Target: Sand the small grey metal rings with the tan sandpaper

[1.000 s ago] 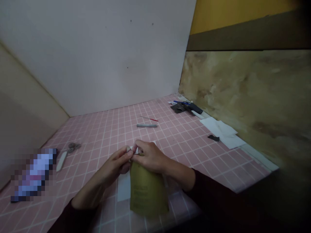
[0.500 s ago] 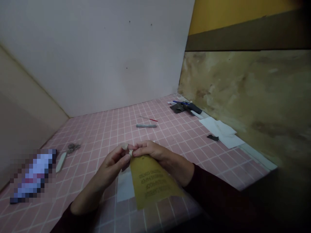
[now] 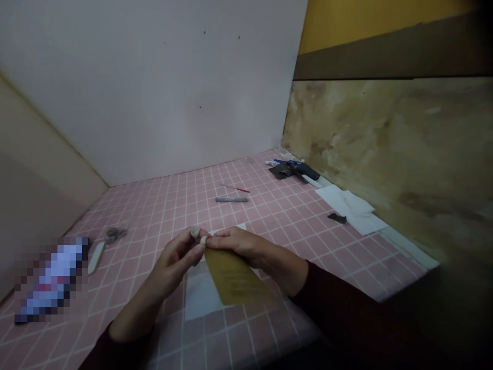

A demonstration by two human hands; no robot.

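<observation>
My right hand (image 3: 239,244) is closed on a sheet of sandpaper (image 3: 241,282), whose yellow-brown printed back faces up and which hangs toward me. Between the thumb and fingers of my left hand (image 3: 177,257) is a small pale ring-shaped piece (image 3: 203,240), at the corner of the sandpaper. The piece is too small to name for certain. A whitish covering wraps the tip of my left index finger. Both hands meet above a white sheet of paper (image 3: 202,295) on the pink tiled table; they partly hide it.
Beyond my hands lie a grey pen-like rod (image 3: 231,199) and a thin red-handled tool (image 3: 241,190). Scissors (image 3: 115,235), a white flat stick (image 3: 96,258) and a blurred-out packet (image 3: 54,280) are at left. At right are white papers (image 3: 348,208), a dark scrap (image 3: 337,218) and piled tools (image 3: 296,169).
The sandpaper's loose end has swung up and flattened, its print now seen at a steeper slant. My hands have shifted slightly left, still together, and more white paper shows behind them.
</observation>
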